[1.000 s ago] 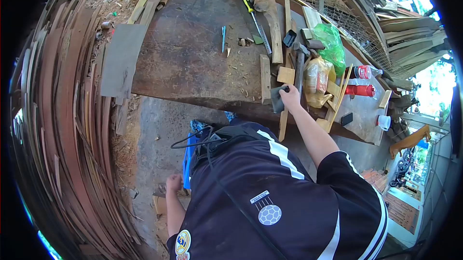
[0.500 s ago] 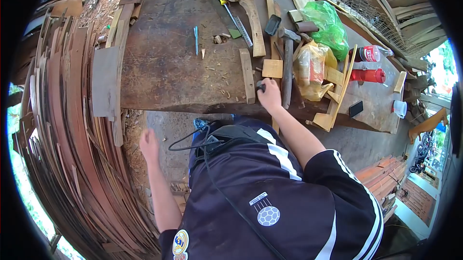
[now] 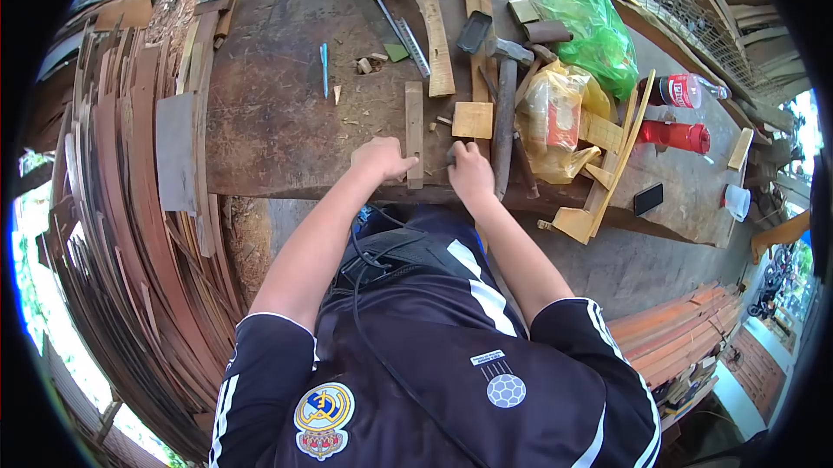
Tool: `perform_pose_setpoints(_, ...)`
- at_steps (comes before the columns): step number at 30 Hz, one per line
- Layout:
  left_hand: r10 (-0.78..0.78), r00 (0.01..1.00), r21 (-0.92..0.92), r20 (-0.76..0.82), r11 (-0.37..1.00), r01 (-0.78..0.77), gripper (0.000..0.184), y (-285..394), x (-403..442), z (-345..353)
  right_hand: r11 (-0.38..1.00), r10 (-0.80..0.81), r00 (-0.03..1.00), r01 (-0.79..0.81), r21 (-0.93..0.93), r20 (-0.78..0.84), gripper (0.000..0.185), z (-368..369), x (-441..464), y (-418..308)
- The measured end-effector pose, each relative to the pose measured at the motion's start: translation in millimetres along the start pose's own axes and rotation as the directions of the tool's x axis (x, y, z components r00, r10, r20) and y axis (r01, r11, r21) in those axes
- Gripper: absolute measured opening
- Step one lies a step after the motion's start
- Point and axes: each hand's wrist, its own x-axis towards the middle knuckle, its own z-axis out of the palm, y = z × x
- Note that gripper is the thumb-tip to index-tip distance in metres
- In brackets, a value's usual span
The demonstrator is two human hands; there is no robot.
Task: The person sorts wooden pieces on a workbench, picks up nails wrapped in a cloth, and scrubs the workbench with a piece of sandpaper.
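Observation:
A narrow wooden block (image 3: 414, 121) with a small hole lies near the bench's front edge. My left hand (image 3: 380, 158) rests at its left side, thumb stretched out to the block near the hole; its other fingers are partly hidden. To the right of the block, my right hand (image 3: 473, 173) is closed round a small dark object, mostly covered by the fingers, whose kind I cannot make out. Just beyond that hand sits a square light wooden piece (image 3: 473, 120). A hammer (image 3: 504, 112) lies to its right, handle towards me.
On the workbench (image 3: 269, 121) lie a blue pen (image 3: 324, 71), a yellow-handled screwdriver (image 3: 382, 1), a curved wooden piece (image 3: 431, 26) and wood chips. Rightward are a yellow plastic bag (image 3: 555, 125), a green bag (image 3: 599, 34), bottles and a phone (image 3: 647, 199). Stacked planks (image 3: 113, 156) stand left.
My left hand has come up from beside my body onto the bench, by the narrow block. My right hand stays closed near the front edge. The camera view has shifted slightly.

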Motion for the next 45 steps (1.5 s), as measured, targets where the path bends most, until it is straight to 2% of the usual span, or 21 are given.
perform_pose_setpoints(3,-0.079,0.997,0.047,-0.013,0.996,0.079,0.077,16,5,13,0.956,-0.068,0.998,0.066,0.285,-0.003,0.022,4,-6,-2)
perform_pose_setpoints(6,-0.115,0.991,0.02,-0.074,0.993,0.117,0.079,23,14,23,0.963,0.012,0.999,0.002,0.269,-0.051,0.025,-10,-15,-5)
perform_pose_setpoints(9,-0.126,0.983,-0.014,-0.136,0.992,0.125,0.081,24,23,30,0.991,0.074,0.993,-0.062,0.117,-0.097,0.029,-32,-12,-6)
perform_pose_setpoints(10,-0.135,0.98,-0.029,-0.143,0.991,0.132,0.081,28,26,33,0.992,0.114,0.993,-0.112,0.066,-0.039,0.033,-36,-7,-7)
perform_pose_setpoints(14,-0.163,0.975,-0.05,-0.151,0.986,0.157,0.067,31,29,33,1.0,0.026,0.999,-0.027,0.012,0.028,0.032,-12,7,5)
perform_pose_setpoints(15,-0.175,0.973,-0.076,-0.148,0.983,0.165,0.065,26,28,32,0.998,0.011,0.999,-0.014,0.056,0.05,0.031,-10,6,2)
perform_pose_setpoints(18,-0.139,0.956,-0.105,-0.26,0.988,0.115,0.061,-5,19,27,0.961,-0.053,0.996,0.03,0.275,0.077,0.026,-2,5,-6)
perform_pose_setpoints(21,-0.041,0.942,-0.127,-0.333,0.992,-0.002,0.057,-64,-12,14,0.901,-0.149,0.983,0.09,0.424,0.108,0.023,3,13,-5)
perform_pose_setpoints(22,-0.009,0.928,-0.125,-0.372,0.991,-0.04,0.054,-92,-25,16,0.912,-0.169,0.986,0.155,0.379,0.005,0.022,-4,17,-7)
perform_pose_setpoints(23,0.019,0.912,-0.123,-0.41,0.989,-0.076,0.053,-119,-41,22,0.925,-0.134,0.99,0.138,0.353,-0.035,0.021,-25,21,-18)
perform_pose_setpoints(25,-0.037,0.897,-0.202,-0.44,0.978,-0.059,0.049,-159,-90,30,0.943,-0.134,0.966,0.193,0.272,-0.22,0.021,-45,38,-27)
perform_pose_setpoints(27,-0.19,0.882,-0.347,-0.431,0.937,0.033,0.049,-197,-130,62,0.974,-0.127,0.971,0.161,0.161,-0.204,0.021,-45,59,-28)
perform_pose_setpoints(28,-0.274,0.873,-0.4,-0.403,0.911,0.102,0.048,-209,-151,79,0.982,-0.163,0.971,0.178,0.07,-0.176,0.022,-37,70,-25)
perform_pose_setpoints(31,-0.458,0.797,-0.541,-0.393,0.816,0.202,0.044,-256,-194,169,0.982,-0.181,0.983,0.182,0.059,-0.023,0.024,-5,80,-28)
perform_pose_setpoints(33,-0.575,0.767,-0.681,-0.285,0.685,0.26,0.043,-271,-219,236,0.946,-0.234,0.972,0.226,0.234,0.005,0.024,3,77,-39)
perform_pose_setpoints(35,-0.706,0.708,-0.904,-0.029,0.321,0.283,0.044,-261,-244,291,0.858,-0.308,0.949,0.245,0.452,0.071,0.024,4,77,-49)
perform_pose_setpoints(37,-0.754,0.653,-0.92,0.072,0.202,0.336,0.045,-254,-261,354,0.839,-0.245,0.96,0.281,0.466,-0.137,0.021,-9,72,-59)
perform_pose_setpoints(39,-0.761,0.59,-0.899,0.27,0.02,0.438,0.047,-241,-275,398,0.911,-0.183,0.964,0.24,0.335,-0.193,0.02,-32,67,-52)
perform_pose_setpoints(41,-0.742,0.575,-0.889,0.344,-0.061,0.453,0.048,-226,-284,419,0.941,-0.219,0.951,0.265,0.211,-0.217,0.021,-41,60,-33)
perform_pose_setpoints(42,-0.732,0.564,-0.881,0.381,-0.102,0.463,0.048,-219,-291,425,0.961,-0.2,0.968,0.224,0.161,-0.152,0.023,-44,53,-25)
perform_pose_setpoints(45,-0.72,0.618,-0.855,0.314,0.068,0.514,0.049,-216,-290,432,0.99,-0.136,0.99,0.135,0.031,0.024,0.021,-30,28,-14)
